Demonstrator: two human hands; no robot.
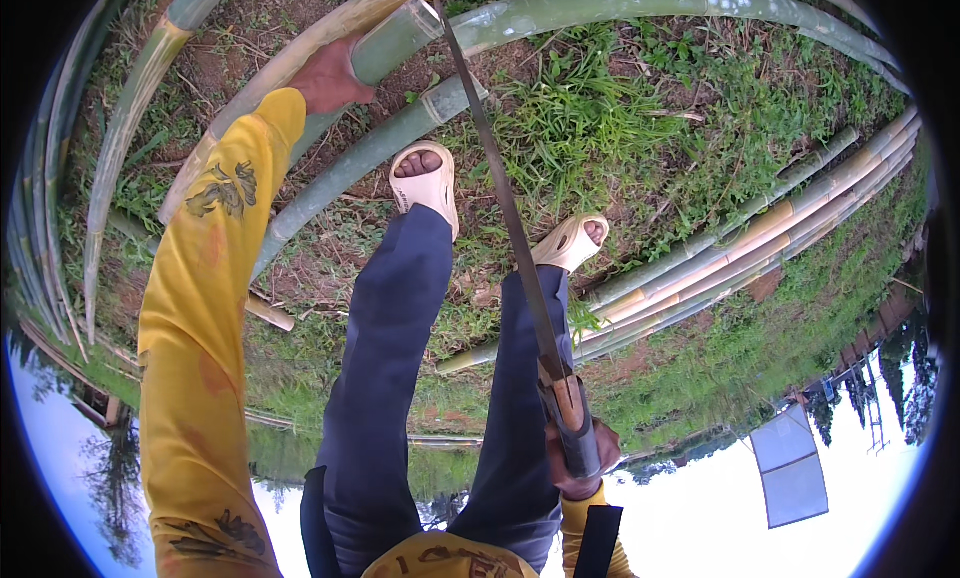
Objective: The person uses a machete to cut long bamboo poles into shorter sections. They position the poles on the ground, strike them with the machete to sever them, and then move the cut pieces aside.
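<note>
My left hand (332, 78) is wrapped round a green bamboo pole (395, 44) near its pale end. In my right hand (603, 450) is the handle of a long, narrow hand saw (515, 218). The saw's dark blade runs up and away to the left, its far end lying beside the held pole's end. Just right of the blade starts another thick green bamboo length (600, 0), curving off to the right. Below the held pole a second green bamboo piece (370, 153) lies on the ground, its end close to the blade. My right fingers are partly hidden by the handle.
A yellowish bamboo pole (245, 103) passes behind my left hand. Several long poles (740, 243) lie together at the right, with more bamboo (135, 128) at the left. My feet, in light clogs (425, 183), stand on grass and soil near the blade.
</note>
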